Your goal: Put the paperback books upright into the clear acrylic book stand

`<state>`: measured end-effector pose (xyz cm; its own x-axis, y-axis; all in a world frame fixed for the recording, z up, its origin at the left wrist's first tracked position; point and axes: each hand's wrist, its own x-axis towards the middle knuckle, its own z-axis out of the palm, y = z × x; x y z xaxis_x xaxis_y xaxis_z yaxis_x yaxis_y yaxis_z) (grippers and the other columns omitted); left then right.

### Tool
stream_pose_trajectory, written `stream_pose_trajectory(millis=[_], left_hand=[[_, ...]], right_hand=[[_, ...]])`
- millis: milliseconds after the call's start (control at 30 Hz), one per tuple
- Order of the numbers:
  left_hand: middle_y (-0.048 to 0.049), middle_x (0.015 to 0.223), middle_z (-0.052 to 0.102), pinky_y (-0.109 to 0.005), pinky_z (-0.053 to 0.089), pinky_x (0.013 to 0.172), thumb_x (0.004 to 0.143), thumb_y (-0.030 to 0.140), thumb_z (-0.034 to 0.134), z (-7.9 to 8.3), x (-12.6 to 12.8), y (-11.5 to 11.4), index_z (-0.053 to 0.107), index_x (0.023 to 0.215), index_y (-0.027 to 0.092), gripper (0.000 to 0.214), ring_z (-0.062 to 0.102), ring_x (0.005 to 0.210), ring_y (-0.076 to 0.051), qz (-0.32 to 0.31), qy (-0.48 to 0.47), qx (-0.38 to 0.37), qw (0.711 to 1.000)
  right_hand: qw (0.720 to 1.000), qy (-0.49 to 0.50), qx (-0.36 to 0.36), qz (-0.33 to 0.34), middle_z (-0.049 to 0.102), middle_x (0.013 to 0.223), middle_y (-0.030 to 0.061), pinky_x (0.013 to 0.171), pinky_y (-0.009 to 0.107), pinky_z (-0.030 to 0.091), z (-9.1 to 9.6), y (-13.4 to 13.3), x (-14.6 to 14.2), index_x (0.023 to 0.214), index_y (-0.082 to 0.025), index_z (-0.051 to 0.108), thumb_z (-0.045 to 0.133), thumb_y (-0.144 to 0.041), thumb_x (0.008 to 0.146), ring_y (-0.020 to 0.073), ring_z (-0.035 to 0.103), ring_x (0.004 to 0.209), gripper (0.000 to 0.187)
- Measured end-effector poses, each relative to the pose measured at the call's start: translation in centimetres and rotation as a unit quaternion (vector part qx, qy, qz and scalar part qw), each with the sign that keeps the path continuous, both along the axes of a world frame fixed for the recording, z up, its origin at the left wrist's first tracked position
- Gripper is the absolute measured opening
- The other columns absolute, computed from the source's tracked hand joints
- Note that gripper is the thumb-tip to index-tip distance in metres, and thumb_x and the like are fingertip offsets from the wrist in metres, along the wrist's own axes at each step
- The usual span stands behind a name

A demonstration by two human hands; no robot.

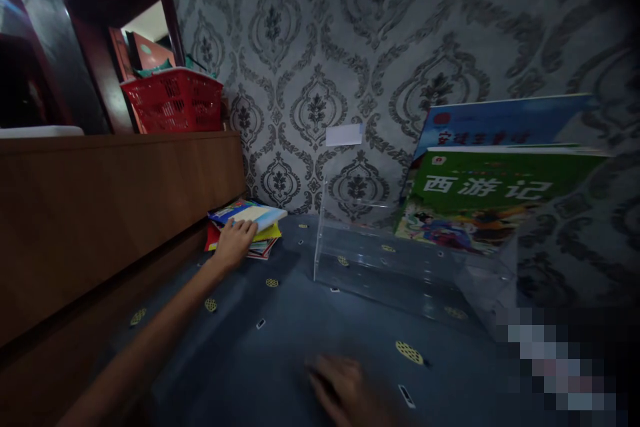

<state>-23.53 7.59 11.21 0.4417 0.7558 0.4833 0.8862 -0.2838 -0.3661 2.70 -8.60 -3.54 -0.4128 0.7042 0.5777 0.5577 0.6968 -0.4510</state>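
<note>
My left hand (236, 240) reaches to the far left, its fingers closed over the near edge of a blue and white book (257, 215). That book lies on top of a stack of books (265, 248) with yellow, red and other covers. Low in the middle, my right hand (340, 383) hangs over the blue patterned cloth. It is smeared by motion, with its fingers partly curled, and no object shows in it. To the right, a clear acrylic book rack (360, 253) holds a green book (480, 193) in front of a blue book (500, 123).
A wooden cabinet (120, 193) runs along the left side, with a red plastic basket (175, 103) on it. Patterned wallpaper (320, 67) covers the wall behind. The blue cloth (225, 347) has yellow prints. A blurred-out patch (560, 360) hides the lower right.
</note>
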Motion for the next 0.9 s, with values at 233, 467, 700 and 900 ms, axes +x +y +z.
stream_pose_trajectory(millis=[233, 467, 700, 900], left_hand=[[-0.0139, 0.119, 0.067, -0.040, 0.048, 0.089, 0.097, 0.015, 0.043, -5.7, 3.4, -10.0, 0.055, 0.127, 0.014, 0.033, 0.060, 0.110, -0.028, -0.211, 0.028, 0.077, 0.974], [-0.0066, 0.103, 0.070, -0.033, 0.053, 0.079, 0.096, 0.038, 0.054, -11.0, 7.2, -17.4, 0.059, 0.103, 0.017, 0.022, 0.064, 0.099, -0.023, -0.349, -0.044, -0.108, 0.930], [-0.0090, 0.122, 0.065, -0.037, 0.050, 0.097, 0.100, 0.030, 0.042, -10.7, 6.2, -12.4, 0.058, 0.121, 0.020, 0.028, 0.060, 0.113, -0.021, -0.293, -0.166, -0.238, 0.911], [-0.0138, 0.152, 0.041, -0.047, 0.031, 0.116, 0.098, 0.038, 0.042, -12.7, 5.6, -5.4, 0.044, 0.144, 0.016, 0.050, 0.037, 0.142, -0.027, -0.175, -0.182, -0.299, 0.920]], right_hand=[[0.740, 0.494, -0.455, 0.036, 0.069, 0.106, 0.0118, 0.059, 0.032, 0.056, 3.2, 3.0, 0.3, 0.116, -0.021, 0.058, 0.066, -0.068, 0.075, 0.0257, 0.071, 0.089, 0.063], [0.724, 0.552, -0.412, -0.033, 0.073, 0.087, 0.0036, 0.064, 0.030, 0.054, 2.3, 3.3, 2.4, 0.104, -0.022, 0.057, 0.083, -0.050, 0.063, 0.0212, 0.069, 0.076, 0.056], [0.785, 0.489, -0.377, -0.050, 0.073, 0.083, 0.0007, 0.065, 0.031, 0.051, 1.9, 3.0, 2.5, 0.103, -0.022, 0.052, 0.080, -0.035, 0.061, 0.0216, 0.069, 0.076, 0.052], [0.799, 0.470, -0.366, -0.082, 0.073, 0.080, 0.0006, 0.067, 0.030, 0.050, 2.7, 1.4, 6.1, 0.104, -0.021, 0.052, 0.077, -0.033, 0.062, 0.0199, 0.068, 0.072, 0.050]])
